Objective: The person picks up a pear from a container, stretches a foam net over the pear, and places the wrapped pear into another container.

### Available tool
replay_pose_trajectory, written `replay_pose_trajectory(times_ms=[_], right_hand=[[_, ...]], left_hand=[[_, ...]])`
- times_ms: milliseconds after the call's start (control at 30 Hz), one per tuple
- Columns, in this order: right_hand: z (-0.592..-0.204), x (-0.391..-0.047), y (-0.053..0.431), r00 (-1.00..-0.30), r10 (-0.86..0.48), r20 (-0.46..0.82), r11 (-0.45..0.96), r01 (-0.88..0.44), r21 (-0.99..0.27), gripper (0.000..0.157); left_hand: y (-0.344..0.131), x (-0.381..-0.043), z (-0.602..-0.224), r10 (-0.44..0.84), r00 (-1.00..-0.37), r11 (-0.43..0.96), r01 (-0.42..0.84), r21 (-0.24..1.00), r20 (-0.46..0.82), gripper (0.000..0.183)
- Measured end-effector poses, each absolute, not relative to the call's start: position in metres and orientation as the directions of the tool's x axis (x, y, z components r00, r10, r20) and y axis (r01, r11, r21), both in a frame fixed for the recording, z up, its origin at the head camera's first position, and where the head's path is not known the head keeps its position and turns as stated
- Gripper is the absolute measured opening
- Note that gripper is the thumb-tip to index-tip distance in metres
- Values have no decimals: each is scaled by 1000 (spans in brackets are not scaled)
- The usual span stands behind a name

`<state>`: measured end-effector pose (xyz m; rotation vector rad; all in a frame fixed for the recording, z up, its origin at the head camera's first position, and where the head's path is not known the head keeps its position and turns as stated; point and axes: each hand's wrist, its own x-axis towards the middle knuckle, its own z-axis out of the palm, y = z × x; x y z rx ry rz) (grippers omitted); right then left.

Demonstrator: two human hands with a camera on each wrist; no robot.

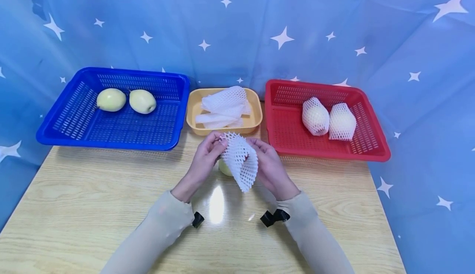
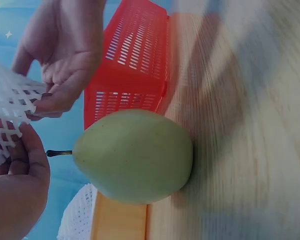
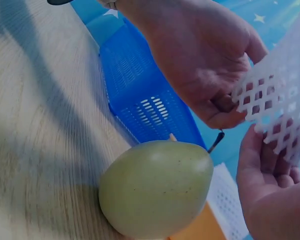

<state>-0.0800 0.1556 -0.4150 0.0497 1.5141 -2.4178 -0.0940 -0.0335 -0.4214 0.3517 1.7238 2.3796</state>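
Both hands hold a white foam fruit net [image 1: 240, 160] above the table. My left hand [image 1: 201, 158] pinches the net's edge on the left; my right hand [image 1: 271, 167] grips it on the right. Below the net stands a pale green pear [image 2: 135, 157], upright on the table with its dark stem up. The net and hands hide most of this pear in the head view. In both wrist views the net's lower rim is over the pear, apart from it, with fingers of both hands at the mesh edge.
A blue basket [image 1: 111, 143] at the left holds two bare pears [image 1: 142, 101]. Behind the hands, a yellow tray [image 1: 202, 132] contains several flat foam nets [image 1: 226, 105]. At the right, a red basket [image 1: 285, 132] holds two netted pears [image 1: 342, 121]. A star-patterned blue cloth [image 1: 237, 22] hangs behind.
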Motion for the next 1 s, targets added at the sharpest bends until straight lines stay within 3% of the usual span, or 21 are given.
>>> replay_pose_trajectory(times_ms=[200,600,1000], right_hand=[[-418,-80,151,-956,-202,-212,-399,278,-874,12],[-438,-85,150,-952,-161,-260,-304,299,-905,11],[-448,-90,151,-940,-86,-329,-194,340,-920,18]], left_hand=[[-36,-91,-425,215,-977,-374,-83,924,-1,13],[-43,-90,-446,110,-982,-161,-168,973,-152,23],[-40,-94,-458,78,-970,-69,-234,970,-229,19]])
